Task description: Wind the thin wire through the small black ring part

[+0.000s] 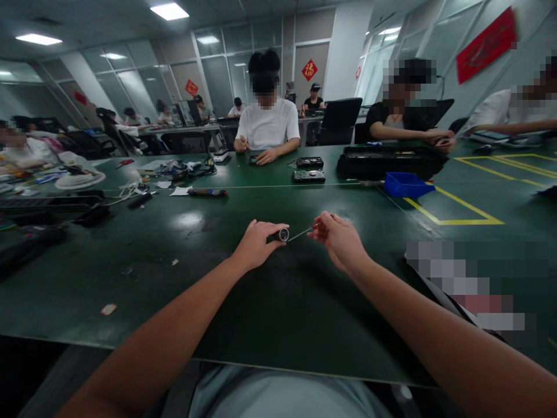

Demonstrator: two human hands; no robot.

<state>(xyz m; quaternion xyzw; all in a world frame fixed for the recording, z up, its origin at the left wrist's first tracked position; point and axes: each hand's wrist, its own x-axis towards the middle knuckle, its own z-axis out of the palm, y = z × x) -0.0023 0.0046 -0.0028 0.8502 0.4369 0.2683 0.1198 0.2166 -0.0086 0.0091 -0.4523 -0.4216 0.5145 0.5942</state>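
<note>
A: Over the broad green tabletop (278, 325), left hand (255, 245) and right hand (338, 239) both pinching: dark, silver-ringed cylinder (284, 234) in the left, slender metal-shafted tool (301, 233) in the right

B: Tip right by the cylinder's end, contact unclear! Best hold the cylinder steady, guide the shaft lightly

A: Around them?

B: Long black plastic casing (383, 164), blue plastic tray (407, 186), pale flat scrap (108, 309), all well apart; only the left thumb (277, 245), near the tip, might obstruct
</note>
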